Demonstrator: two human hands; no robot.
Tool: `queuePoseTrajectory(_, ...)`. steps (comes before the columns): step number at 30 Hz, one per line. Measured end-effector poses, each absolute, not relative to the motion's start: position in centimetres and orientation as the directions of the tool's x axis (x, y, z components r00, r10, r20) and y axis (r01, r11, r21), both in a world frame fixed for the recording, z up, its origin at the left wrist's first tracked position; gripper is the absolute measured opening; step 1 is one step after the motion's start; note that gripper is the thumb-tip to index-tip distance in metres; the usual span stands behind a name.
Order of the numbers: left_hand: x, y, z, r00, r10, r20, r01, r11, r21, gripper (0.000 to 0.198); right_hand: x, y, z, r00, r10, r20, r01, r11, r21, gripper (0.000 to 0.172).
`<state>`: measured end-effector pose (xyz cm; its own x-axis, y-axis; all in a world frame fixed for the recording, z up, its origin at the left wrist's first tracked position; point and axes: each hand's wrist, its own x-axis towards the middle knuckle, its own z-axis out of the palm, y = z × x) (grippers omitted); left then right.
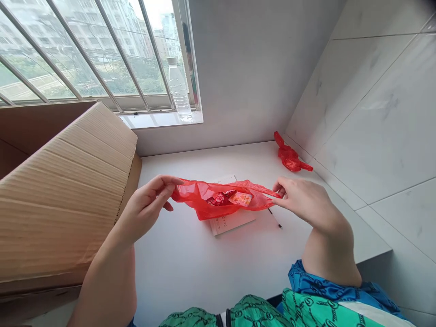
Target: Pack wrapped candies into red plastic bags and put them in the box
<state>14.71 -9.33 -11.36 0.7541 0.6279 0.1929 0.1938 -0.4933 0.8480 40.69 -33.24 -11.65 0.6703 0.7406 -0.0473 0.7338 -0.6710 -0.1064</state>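
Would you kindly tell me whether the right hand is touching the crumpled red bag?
Apart: the head view shows white counter between the right hand and the crumpled red bag.

I can read no words from here. Between my left hand and right hand, partly under the red bag, lies a sheet with rows of small print, too small to make out. Inside the bag, an orange packet carries print I cannot read either. Below my grip, my green top repeats a ring-shaped mark, with no legible letters.
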Motion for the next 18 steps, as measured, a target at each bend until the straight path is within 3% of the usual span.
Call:
queuePoseTrajectory(4,14.7,-9.5,-11.3,0.716,0.665,0.213,0.190,-0.479,0.857,0.037,41.8,-33.8,-11.6,0.735,0.678,0.006,0.671,-0.727,-0.146,0.012)
queuePoseTrajectory(7,15.0,-9.3,-11.3,0.636,0.699,0.329,0.186,-0.552,0.813,0.044,42.6,-33.9,-10.6,0.740,0.668,0.077,0.663,-0.707,-0.247,0.019)
queuePoseTrajectory(10,16.2,-8.8,-10.9,0.395,0.733,0.553,0.152,-0.646,0.748,0.045,43.7,-32.7,-9.8,0.567,0.809,0.156,0.707,-0.381,-0.596,0.026)
queuePoseTrajectory(12,17.3,-8.5,-10.3,0.224,0.734,0.641,0.101,-0.671,0.734,0.040,44.3,-31.0,-9.8,0.442,0.857,0.263,0.549,-0.027,-0.835,0.033)
queuePoseTrajectory(13,17.8,-8.5,-10.0,0.166,0.737,0.655,0.054,-0.670,0.740,0.036,44.4,-30.0,-10.0,0.438,0.840,0.318,0.425,0.118,-0.898,0.036)
queuePoseTrajectory(15,18.9,-8.5,-9.4,0.116,0.747,0.655,-0.044,-0.655,0.755,0.028,44.1,-27.7,-10.7,0.515,0.777,0.363,0.194,0.307,-0.932,0.037)
queuePoseTrajectory(18,20.3,-9.1,-8.9,0.162,0.749,0.642,-0.127,-0.629,0.767,0.018,42.6,-24.9,-11.6,0.558,0.755,0.344,-0.037,0.437,-0.899,0.034)
